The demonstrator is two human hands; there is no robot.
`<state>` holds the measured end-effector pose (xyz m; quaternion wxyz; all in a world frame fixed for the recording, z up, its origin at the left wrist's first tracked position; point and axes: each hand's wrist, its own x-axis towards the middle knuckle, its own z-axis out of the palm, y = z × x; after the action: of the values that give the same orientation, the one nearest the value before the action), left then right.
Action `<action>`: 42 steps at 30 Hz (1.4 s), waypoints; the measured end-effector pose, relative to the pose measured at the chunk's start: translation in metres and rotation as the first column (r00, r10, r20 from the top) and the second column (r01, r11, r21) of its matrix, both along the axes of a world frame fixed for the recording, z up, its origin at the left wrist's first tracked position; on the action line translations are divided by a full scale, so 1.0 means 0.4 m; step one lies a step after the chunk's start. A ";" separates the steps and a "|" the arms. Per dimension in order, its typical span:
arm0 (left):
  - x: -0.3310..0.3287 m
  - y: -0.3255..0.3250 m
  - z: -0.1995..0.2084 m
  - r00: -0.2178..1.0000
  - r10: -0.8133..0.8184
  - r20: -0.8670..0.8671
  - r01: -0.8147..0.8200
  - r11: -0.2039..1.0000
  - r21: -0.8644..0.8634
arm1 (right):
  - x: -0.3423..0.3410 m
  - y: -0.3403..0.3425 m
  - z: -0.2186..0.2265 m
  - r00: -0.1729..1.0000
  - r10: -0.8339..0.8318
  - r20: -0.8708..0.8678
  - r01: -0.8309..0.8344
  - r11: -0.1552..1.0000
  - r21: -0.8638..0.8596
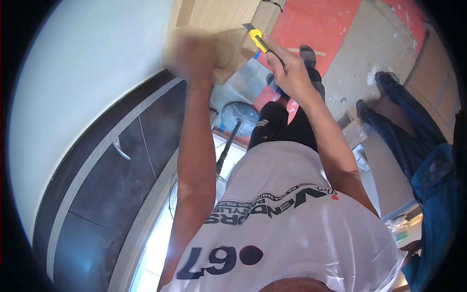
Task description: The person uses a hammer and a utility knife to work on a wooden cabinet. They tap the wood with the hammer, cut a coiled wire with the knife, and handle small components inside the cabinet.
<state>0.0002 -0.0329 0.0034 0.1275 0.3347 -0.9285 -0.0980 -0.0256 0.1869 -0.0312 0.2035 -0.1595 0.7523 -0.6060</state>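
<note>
A yellow and black snap-off utility knife (pixel 258 40) is gripped in my right hand (pixel 291 77), its blade out and pointing up and to the left. The blade tip lies close to the right side of a pale wooden board (pixel 221 15); I cannot tell whether they touch. My left hand (pixel 190 56) is at the board's near left part, beside the white wall. A blur covers that hand, so its fingers and anything in them are hidden. Between the hands, a flat wooden piece with a rounded outline (pixel 228 47) shows against the board.
A dark door with a silver handle (pixel 121 149) is at the left, below the white wall (pixel 92 58). A stand fan's round base (pixel 239 115) sits near my legs. Another person in dark trousers (pixel 403 114) stands at the right. Red sheeting (pixel 311 22) covers part of the floor.
</note>
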 end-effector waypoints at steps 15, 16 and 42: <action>0.013 0.015 -0.008 0.994 0.011 -0.109 -0.007 0.999 0.037 | 0.024 0.017 0.003 0.995 0.018 0.093 -0.025 0.997 0.074; 0.006 0.017 -0.003 0.993 0.000 -0.119 0.003 1.000 0.025 | 0.016 0.015 0.002 0.995 0.014 0.097 -0.021 0.997 0.068; -0.008 0.008 -0.012 0.998 0.036 -0.056 -0.031 0.995 0.092 | -0.033 0.119 0.014 0.939 -0.271 0.212 0.250 0.961 0.118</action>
<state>-0.0032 -0.0297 -0.0012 0.1404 0.3528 -0.9133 -0.1475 -0.0389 0.2345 -0.0255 0.2126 0.0208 0.7649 -0.6077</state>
